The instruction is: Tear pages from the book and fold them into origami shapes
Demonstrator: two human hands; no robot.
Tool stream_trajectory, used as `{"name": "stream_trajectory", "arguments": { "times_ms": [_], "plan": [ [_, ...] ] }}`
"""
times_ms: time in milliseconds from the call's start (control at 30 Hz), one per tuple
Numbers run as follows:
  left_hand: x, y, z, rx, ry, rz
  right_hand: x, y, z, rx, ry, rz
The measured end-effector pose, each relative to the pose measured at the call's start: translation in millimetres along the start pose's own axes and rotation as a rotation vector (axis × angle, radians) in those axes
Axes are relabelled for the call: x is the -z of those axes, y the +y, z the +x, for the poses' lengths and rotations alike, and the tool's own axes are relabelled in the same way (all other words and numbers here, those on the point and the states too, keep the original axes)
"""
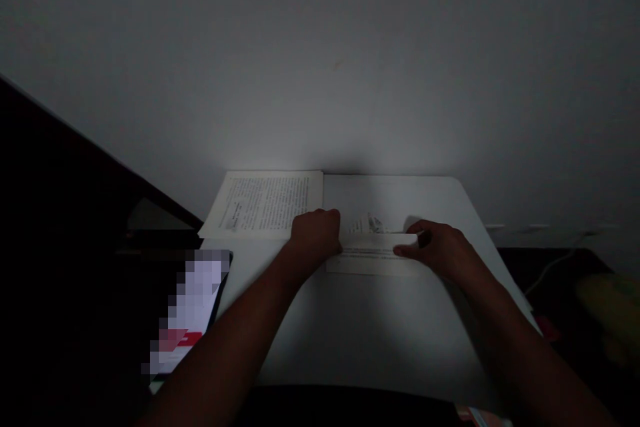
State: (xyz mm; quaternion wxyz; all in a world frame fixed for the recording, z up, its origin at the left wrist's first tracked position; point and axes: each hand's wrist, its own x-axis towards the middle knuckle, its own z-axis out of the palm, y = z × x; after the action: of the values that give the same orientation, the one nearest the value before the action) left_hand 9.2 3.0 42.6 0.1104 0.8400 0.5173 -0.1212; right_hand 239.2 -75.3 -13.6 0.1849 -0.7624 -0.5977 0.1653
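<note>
A printed paper sheet [373,263] lies partly folded on the white table, its upper part bent over toward me in a crosswise fold. A small picture and some print show just behind the fold. My left hand [316,235] is closed at the sheet's left end, its fingertips mostly hidden from view. At the right end, my right hand [437,247] pinches the folded edge between thumb and fingers. Left of my left hand, a stack of printed pages [270,203] lies flat against the wall side.
The small white table [370,340] has rounded corners and stands against a grey wall [350,67]. A tablet with a lit, blurred screen [193,307] lies at its left edge. To the right, a pale cable [553,267] and a dim yellowish object [607,313] show.
</note>
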Motion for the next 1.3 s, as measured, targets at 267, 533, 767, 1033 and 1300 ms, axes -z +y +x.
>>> {"name": "stream_trajectory", "arguments": {
  "times_ms": [267, 533, 767, 1033, 1300],
  "plan": [
    [-3.3, -14, -5, 0.054, 0.016, -0.017, 12, 15, 5, -0.069, -0.065, 0.014],
    [-9.3, -30, 3, 0.059, -0.045, -0.135, 20, 29, 5, -0.106, -0.127, 0.073],
    [-10.5, -17, -11, -0.055, 0.093, -0.224, 20, 19, 2, 0.032, -0.111, 0.224],
    [-36.3, 27, -10, -0.204, 0.153, -0.23, -4, -45, -9, 0.256, -0.143, 0.122],
    [-38.3, 25, 4, -0.176, 0.097, -0.247, -14, -45, 8, 0.211, -0.178, -0.003]
  ]
}}
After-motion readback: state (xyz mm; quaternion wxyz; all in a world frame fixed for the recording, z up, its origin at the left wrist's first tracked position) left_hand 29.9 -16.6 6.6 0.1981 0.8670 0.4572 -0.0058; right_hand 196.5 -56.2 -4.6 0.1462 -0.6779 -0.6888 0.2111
